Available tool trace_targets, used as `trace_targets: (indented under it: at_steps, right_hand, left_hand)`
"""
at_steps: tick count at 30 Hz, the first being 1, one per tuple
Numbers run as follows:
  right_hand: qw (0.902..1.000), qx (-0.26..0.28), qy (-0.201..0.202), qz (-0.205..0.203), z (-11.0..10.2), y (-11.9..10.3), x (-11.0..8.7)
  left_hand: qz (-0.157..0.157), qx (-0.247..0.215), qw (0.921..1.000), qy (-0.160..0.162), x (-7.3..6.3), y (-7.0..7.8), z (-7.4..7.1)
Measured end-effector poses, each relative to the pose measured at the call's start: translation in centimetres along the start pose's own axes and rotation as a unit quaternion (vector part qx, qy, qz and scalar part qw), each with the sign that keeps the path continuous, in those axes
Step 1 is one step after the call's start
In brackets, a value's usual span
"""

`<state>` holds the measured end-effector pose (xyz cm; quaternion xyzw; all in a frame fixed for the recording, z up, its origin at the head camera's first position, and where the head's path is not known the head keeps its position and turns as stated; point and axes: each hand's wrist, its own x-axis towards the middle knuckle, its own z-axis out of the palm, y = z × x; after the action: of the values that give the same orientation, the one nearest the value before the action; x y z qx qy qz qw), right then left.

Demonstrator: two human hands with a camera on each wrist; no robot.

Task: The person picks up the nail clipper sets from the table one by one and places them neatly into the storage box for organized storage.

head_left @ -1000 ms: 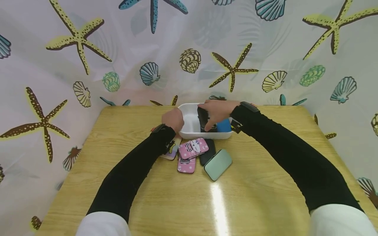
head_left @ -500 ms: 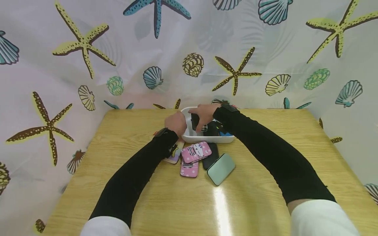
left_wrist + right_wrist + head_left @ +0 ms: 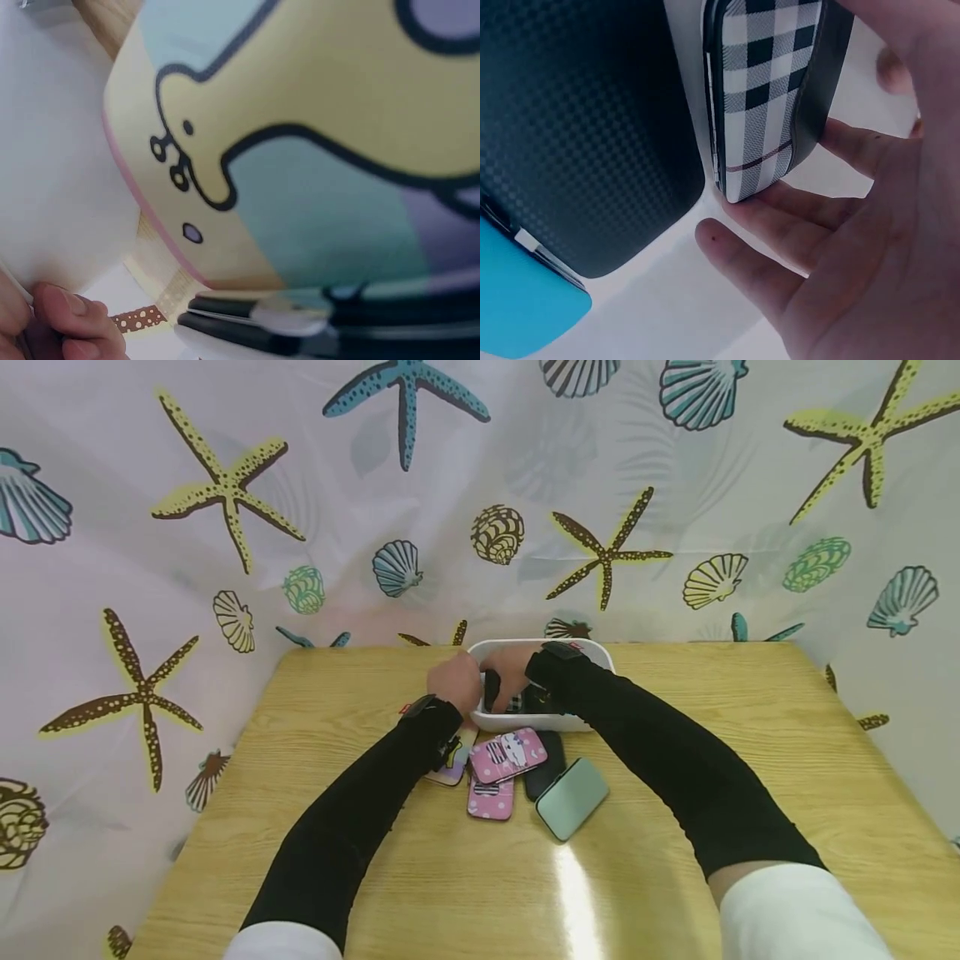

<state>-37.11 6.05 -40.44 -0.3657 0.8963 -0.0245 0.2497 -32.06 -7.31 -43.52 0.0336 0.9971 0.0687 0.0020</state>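
My right hand (image 3: pixel 508 667) reaches into a white plastic bin (image 3: pixel 551 723) at the back of the table. It grips a glasses-like slim case, black with a black-and-white checked side (image 3: pixel 765 97), standing on edge at the bin's left end. To the case's other side lie a textured black case (image 3: pixel 592 142) and a bright blue case (image 3: pixel 525 300). My left hand (image 3: pixel 456 681) pinches the bin's left rim, its curled fingers (image 3: pixel 71 311) showing in the left wrist view. Below that hand lies a pastel case with a yellow cartoon animal (image 3: pixel 315 172).
In front of the bin, two pink polka-dot cases overlap, the upper one (image 3: pixel 510 756) partly over the lower one (image 3: pixel 491 802). Beside them are a black case (image 3: pixel 551 768) and a mint green case (image 3: pixel 572 799). A patterned curtain (image 3: pixel 420 510) hangs behind the wooden table (image 3: pixel 420 877).
My right hand has carried the checked case leftward inside the bin and lowered it at the left end. The left hand stays on the rim while the head view shifts slightly.
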Motion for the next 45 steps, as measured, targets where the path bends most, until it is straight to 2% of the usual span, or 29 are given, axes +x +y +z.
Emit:
trace_targets:
  at_steps: [5, 10, 14, 21, 29, 37, 41, 45]
  right_hand:
    - [0.9988, -0.047, 0.012, -0.008, 0.6, -0.1, 0.1]
    - [0.9979, -0.059, 0.024, 0.007, 1.0, 0.3, 0.2]
    - [0.9972, -0.071, 0.023, 0.0, 1.0, 0.2, 0.1]
    - [0.9987, -0.05, 0.003, 0.002, 0.7, -0.3, -0.7]
    - [0.9989, -0.045, 0.005, -0.006, 0.8, -0.3, -1.2]
    - [0.9992, -0.036, 0.009, -0.018, 0.7, -0.8, -2.1]
    - [0.9986, -0.042, 0.013, -0.03, 0.8, 0.1, -1.9]
    - [0.9994, -0.033, 0.005, -0.006, 0.8, 1.0, -1.9]
  left_hand:
    - [0.007, -0.007, 0.9999, 0.003, -0.3, 0.1, -0.1]
    - [0.006, 0.007, 1.0, 0.0, -0.3, 0.2, -0.3]
    - [0.005, 0.007, 1.0, -0.003, -0.3, 0.2, -0.4]
    - [0.008, 0.006, 0.9999, -0.007, -0.2, 0.2, -0.3]
    - [0.011, -0.002, 0.9997, 0.019, 0.1, -0.1, 0.4]
    - [0.007, -0.008, 0.9999, 0.0, 0.0, 0.0, 0.1]
    - [0.005, 0.0, 1.0, -0.006, -0.1, 0.1, 0.0]
    - [0.004, 0.008, 0.9999, -0.008, -0.2, 0.2, -0.1]
